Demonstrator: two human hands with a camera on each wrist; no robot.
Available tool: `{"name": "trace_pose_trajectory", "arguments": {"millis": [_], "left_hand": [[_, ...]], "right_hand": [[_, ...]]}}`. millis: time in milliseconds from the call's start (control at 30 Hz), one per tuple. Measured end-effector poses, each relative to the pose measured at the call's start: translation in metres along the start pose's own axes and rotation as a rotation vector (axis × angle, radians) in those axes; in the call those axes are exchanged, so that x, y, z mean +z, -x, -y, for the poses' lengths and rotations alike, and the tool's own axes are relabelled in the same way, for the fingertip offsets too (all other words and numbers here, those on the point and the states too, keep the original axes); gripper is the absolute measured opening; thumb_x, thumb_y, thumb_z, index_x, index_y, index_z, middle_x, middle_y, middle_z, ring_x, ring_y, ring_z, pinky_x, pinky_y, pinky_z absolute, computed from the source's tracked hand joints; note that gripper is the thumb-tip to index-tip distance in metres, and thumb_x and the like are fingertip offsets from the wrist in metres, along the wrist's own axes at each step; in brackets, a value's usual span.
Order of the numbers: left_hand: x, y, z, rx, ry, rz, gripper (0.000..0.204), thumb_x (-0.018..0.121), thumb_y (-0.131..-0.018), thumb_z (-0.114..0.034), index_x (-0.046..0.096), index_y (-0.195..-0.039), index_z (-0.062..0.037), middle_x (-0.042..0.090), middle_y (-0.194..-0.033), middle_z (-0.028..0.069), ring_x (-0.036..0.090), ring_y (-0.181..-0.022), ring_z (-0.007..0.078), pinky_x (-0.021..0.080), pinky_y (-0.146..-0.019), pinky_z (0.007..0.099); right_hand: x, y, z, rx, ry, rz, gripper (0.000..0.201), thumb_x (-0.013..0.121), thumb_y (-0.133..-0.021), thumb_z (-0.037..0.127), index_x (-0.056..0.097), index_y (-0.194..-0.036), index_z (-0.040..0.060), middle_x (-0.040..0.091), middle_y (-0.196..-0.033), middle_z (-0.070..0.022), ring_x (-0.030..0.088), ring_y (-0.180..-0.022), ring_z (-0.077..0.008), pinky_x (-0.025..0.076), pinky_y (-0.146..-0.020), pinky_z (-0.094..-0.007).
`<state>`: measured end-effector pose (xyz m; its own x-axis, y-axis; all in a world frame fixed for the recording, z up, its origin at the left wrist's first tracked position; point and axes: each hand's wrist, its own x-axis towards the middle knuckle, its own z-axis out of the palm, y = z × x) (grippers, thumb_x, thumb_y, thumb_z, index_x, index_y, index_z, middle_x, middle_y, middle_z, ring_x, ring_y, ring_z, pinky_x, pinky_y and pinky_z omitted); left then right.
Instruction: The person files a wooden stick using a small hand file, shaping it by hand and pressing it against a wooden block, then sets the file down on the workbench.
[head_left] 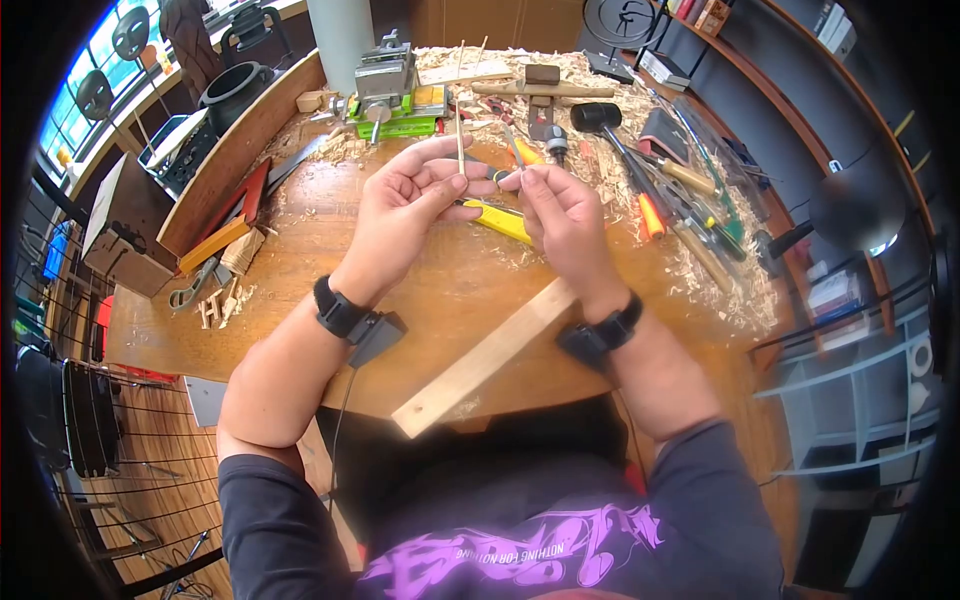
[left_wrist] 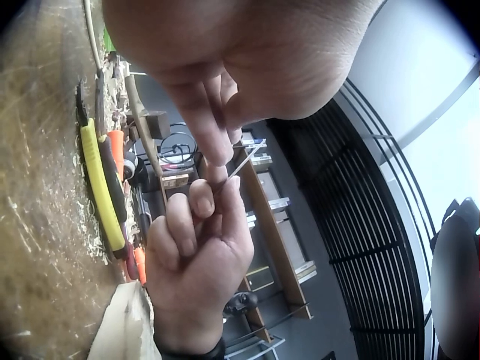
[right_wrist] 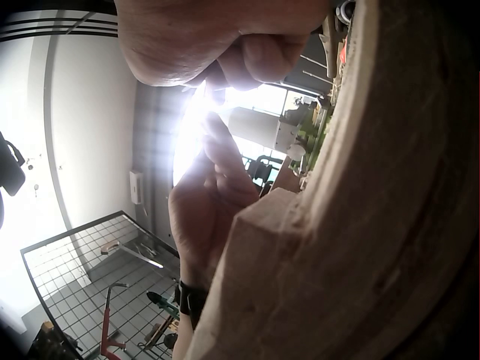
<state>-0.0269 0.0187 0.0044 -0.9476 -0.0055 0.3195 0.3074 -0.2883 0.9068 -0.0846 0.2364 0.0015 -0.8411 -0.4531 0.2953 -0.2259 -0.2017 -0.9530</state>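
Both hands are raised over the table, close together. My left hand pinches a thin pale wooden stick that points up between thumb and fingers. Opposite it, my right hand pinches a thin greyish strip between thumb and forefinger; its material is too small to make out. In the left wrist view the strip slants up from the right hand's fingertips, close by the left fingers. Beneath the hands lies a yellow-handled tool. A flat wooden board lies below the right wrist, its near end past the table edge.
A vise stands at the back on the table. A black mallet, a wooden plane, and several hand tools lie among shavings at the right. Scissors and small wood pieces are at the left.
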Motion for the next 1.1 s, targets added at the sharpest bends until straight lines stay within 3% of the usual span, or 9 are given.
{"name": "trace_pose_trajectory", "arguments": {"millis": [300,533,767,967,1033,1100], "left_hand": [[0.001,0.000,0.001,-0.030,-0.009,0.007,0.047,0.062,-0.109,-0.004,0.053,-0.156,-0.0016,0.075,-0.133,0.0163,0.075,-0.122,0.0247,0.066,-0.094,0.0321],[0.010,0.007,-0.001,0.035,-0.127,0.105,0.063,0.061,-0.109,-0.001,0.038,-0.167,-0.0003,0.075,-0.133,0.0159,0.079,-0.114,0.0277,0.067,-0.090,0.0311],[0.017,0.011,-0.002,0.083,-0.123,0.147,0.070,0.055,-0.104,0.013,0.033,-0.169,0.0005,0.066,-0.131,0.0136,0.079,-0.112,0.0272,0.069,-0.092,0.0326],[0.017,0.010,0.001,0.104,-0.126,0.140,0.066,0.059,-0.108,0.005,0.036,-0.170,-0.0035,0.069,-0.127,0.0106,0.078,-0.111,0.0220,0.069,-0.089,0.0313],[0.015,0.009,0.002,0.096,-0.150,0.124,0.060,0.060,-0.112,-0.006,0.040,-0.168,-0.0042,0.070,-0.139,0.0143,0.078,-0.115,0.0246,0.068,-0.085,0.0304],[0.012,0.009,0.006,0.117,-0.203,0.090,0.057,0.060,-0.113,-0.009,0.042,-0.167,-0.0034,0.072,-0.136,0.0133,0.078,-0.114,0.0235,0.067,-0.085,0.0293]], "right_hand": [[0.000,0.000,0.000,0.015,0.012,-0.009,0.028,0.061,-0.115,0.024,0.078,-0.111,0.0017,0.057,-0.075,0.0081,0.048,-0.065,-0.0011,0.037,-0.058,-0.0209],[-0.001,-0.002,-0.007,-0.083,0.096,-0.006,0.029,0.063,-0.114,0.023,0.078,-0.109,-0.0006,0.067,-0.084,0.0051,0.054,-0.072,-0.0022,0.043,-0.063,-0.0229],[0.001,0.003,-0.006,-0.056,0.200,0.022,0.029,0.065,-0.113,0.024,0.079,-0.111,-0.0019,0.074,-0.087,0.0027,0.056,-0.074,-0.0013,0.046,-0.064,-0.0220],[0.006,0.003,-0.008,-0.096,0.011,0.054,0.025,0.067,-0.112,0.022,0.079,-0.114,-0.0001,0.068,-0.081,0.0060,0.050,-0.068,0.0003,0.038,-0.058,-0.0213],[0.003,0.002,-0.012,-0.107,0.094,0.048,0.026,0.067,-0.112,0.022,0.079,-0.115,-0.0004,0.066,-0.079,0.0067,0.050,-0.068,0.0003,0.038,-0.058,-0.0215],[0.002,0.001,-0.014,-0.119,0.177,0.041,0.026,0.068,-0.112,0.023,0.079,-0.115,-0.0006,0.064,-0.078,0.0073,0.050,-0.068,0.0003,0.037,-0.058,-0.0217]]}}
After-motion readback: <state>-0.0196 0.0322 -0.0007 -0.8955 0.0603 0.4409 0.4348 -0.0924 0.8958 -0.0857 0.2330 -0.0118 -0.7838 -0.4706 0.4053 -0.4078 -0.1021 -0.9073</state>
